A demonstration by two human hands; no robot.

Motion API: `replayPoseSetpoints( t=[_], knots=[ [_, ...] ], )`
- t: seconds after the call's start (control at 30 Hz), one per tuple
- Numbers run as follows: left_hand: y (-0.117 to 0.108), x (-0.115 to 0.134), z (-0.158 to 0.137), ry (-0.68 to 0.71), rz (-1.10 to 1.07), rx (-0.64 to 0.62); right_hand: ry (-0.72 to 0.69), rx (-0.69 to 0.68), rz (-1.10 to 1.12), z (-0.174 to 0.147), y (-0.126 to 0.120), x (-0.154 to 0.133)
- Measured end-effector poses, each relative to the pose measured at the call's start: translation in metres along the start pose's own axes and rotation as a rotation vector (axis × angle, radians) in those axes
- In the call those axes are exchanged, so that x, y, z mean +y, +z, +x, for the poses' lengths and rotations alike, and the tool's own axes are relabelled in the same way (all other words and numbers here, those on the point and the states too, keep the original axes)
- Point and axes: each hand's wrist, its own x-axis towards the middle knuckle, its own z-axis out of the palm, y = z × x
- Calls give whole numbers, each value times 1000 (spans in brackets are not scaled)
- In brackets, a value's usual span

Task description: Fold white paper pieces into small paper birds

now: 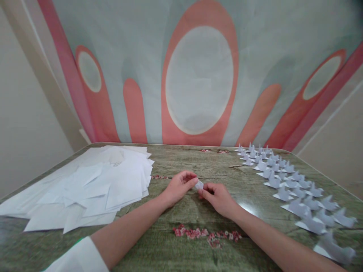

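Between my two hands, just above the middle of the table, is a small folded piece of white paper (199, 185). My left hand (181, 185) pinches its left side between thumb and fingers. From the right, my right hand (217, 196) grips the lower right edge in the same way. The fingertips hide part of the paper, so its exact folded shape cannot be made out.
A spread pile of white paper sheets (130, 181) covers the table's left side. Several folded white paper birds (283, 193) stand in rows along the right. The wood-patterned table (170, 249) bears printed pink flowers and meets a painted backdrop (153, 56) behind.
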Motion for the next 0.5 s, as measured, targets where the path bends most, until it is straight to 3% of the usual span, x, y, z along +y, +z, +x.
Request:
replayPoseSetpoints(
  t=[0.13,0.5],
  knots=[
    [1,1,-3,-1,170,-81,-15,18,14,-4,-1,-1],
    [2,0,-4,45,339,-38,-145,15,-164,-8,3,-4]
  ],
)
